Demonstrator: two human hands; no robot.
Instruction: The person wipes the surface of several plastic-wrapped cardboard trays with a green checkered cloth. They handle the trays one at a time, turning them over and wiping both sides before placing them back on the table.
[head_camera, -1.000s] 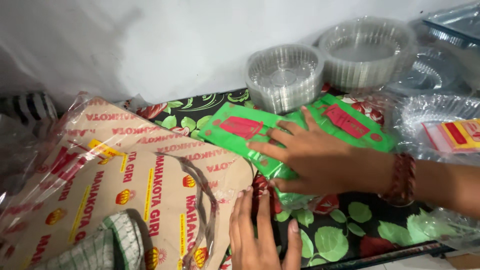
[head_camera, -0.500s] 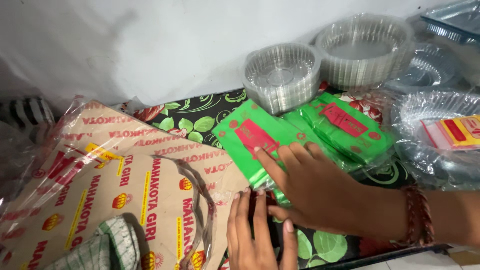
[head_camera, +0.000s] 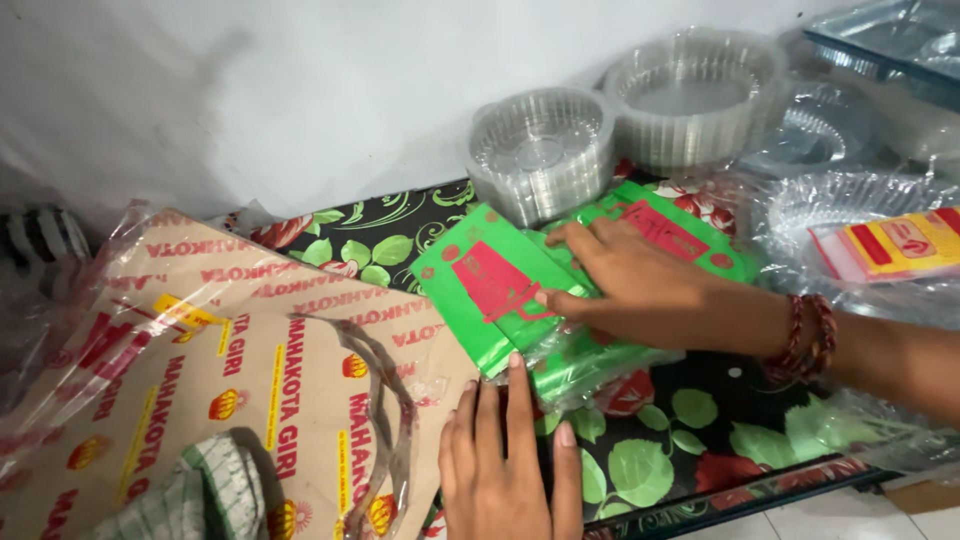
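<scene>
1. While the green packets (head_camera: 500, 290) lie on the floral cloth (head_camera: 700, 440), they are only partly out of their clear wrap (head_camera: 590, 365): one packet sits fanned forward at the stack's front, the rest lie bunched under the right hand, so the sorting looks barely begun, as far as I can judge.
2. The right hand (head_camera: 650, 290) rests palm-down on the stack, fingers (head_camera: 570, 300) spread and slightly curled, the tips pressing the top packet. It pins rather than clenches; nothing is lifted.
3. The left hand (head_camera: 510, 460) lies flat and released on the cloth, fingers straight and together, tips touching the wrap's near edge. It holds nothing.
4. The packets sit mid-table, just in front of a stack of clear round lids (head_camera: 540, 150), with a second, larger stack (head_camera: 690, 90) behind to the right.
5. Left of the hands lies a tan printed bag (head_camera: 200, 350) under plastic film, untouched. A clear tray (head_camera: 850, 200) with a yellow-and-red packet (head_camera: 890, 245) stands right, apart from both hands.
</scene>
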